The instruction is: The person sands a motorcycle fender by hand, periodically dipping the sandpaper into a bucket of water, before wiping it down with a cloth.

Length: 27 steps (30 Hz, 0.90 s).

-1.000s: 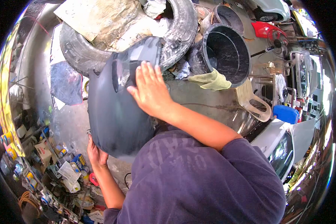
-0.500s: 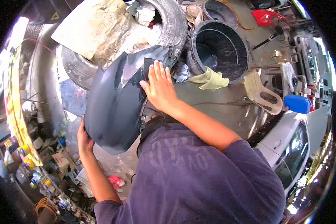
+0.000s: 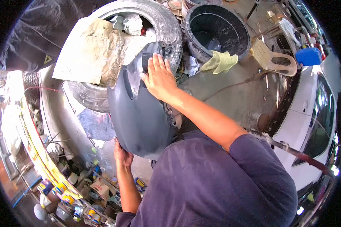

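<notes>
Pressing flat against the upper part of a dark grey body panel (image 3: 138, 113), the right hand (image 3: 160, 78) lies with its fingers stretched out straight and close together, palm down on the curved surface, gripping nothing. The left hand (image 3: 122, 156) is under the panel's lower edge, its fingers curled around that edge from beneath, so the panel is held between the two hands in front of the person's chest and purple shirt (image 3: 216, 181). The panel's top end leans toward a worn tyre (image 3: 166, 26) lying flat on the ground; whether it touches the tyre cannot be told. The tyre's hollow works as a bin: crumpled pale paper or rags (image 3: 132, 23) sit inside it, and a stained sheet of cardboard (image 3: 91, 53) lies across its near rim. Just beside the tyre stands a large black bucket (image 3: 231, 38); a little dark water shows at its bottom, and a yellow-green cloth (image 3: 219, 62) hangs over its near rim. Behind it a second, smaller round tub (image 3: 177, 4) is partly cut off by the frame, contents unclear. A beige plastic chair (image 3: 272, 60) lies tipped on the concrete, with a blue jerrycan (image 3: 308, 56) near it. At the right a white car (image 3: 310, 125) stands. Along the lower left, small cans and boxes (image 3: 64, 193) crowd a cluttered shelf.
</notes>
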{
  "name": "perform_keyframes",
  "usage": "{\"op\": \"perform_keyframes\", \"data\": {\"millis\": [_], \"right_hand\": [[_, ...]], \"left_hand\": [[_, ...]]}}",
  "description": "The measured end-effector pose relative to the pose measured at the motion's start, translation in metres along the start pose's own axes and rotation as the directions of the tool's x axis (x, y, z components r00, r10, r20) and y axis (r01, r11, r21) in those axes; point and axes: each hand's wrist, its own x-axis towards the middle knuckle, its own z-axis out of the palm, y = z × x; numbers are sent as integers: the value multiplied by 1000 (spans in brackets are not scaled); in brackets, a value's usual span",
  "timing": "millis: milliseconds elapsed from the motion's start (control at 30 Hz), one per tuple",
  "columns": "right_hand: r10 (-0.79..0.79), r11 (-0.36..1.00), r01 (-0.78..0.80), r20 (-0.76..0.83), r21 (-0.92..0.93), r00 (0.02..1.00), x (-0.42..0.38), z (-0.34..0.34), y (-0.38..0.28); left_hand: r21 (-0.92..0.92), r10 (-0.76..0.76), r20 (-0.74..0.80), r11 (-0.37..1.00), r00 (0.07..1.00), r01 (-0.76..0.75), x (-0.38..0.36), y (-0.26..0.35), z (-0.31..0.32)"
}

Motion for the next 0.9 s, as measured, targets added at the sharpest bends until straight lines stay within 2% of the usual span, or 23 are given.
{"op": "perform_keyframes", "data": {"millis": [100,167,300,367,433,500,567,667,767,833,900], "right_hand": [[-52,998,53,74,-21,996,-32,-3,-20],[-91,995,93,69,-26,994,-48,0,-34],[-30,999,29,-47,-27,998,25,13,-13],[1,1000,-2,-64,-17,998,33,17,-13],[-46,998,42,-84,-53,995,-2,20,-31],[-133,991,133,-8,9,991,-43,13,-49],[-161,983,159,-12,-88,987,-27,12,-35],[-31,997,26,-69,-79,997,33,19,-1],[-90,989,83,-56,-126,994,-1,15,-24],[-149,988,149,-7,-39,989,-43,16,-38],[-169,981,167,-18,-100,985,-25,16,-24]], "left_hand": [[-22,24,-54,999,998,-25,-2,-6,-8],[-60,22,-104,998,994,-28,-13,-9,0],[-82,10,22,997,1000,-8,-18,-9,-1],[-45,15,2,999,1000,-15,-19,-10,-7],[-28,8,-1,1000,1000,-8,-15,-12,-7],[-10,-11,-1,1000,1000,11,-15,-9,-7],[-19,-2,10,1000,1000,2,-15,-8,-6],[-26,-12,25,1000,1000,12,-16,-10,-12],[-21,-9,31,1000,999,9,-15,-6,-11],[-16,1,37,1000,999,0,-14,-6,-10],[-12,15,45,1000,999,-15,-14,-9,-13]]}}
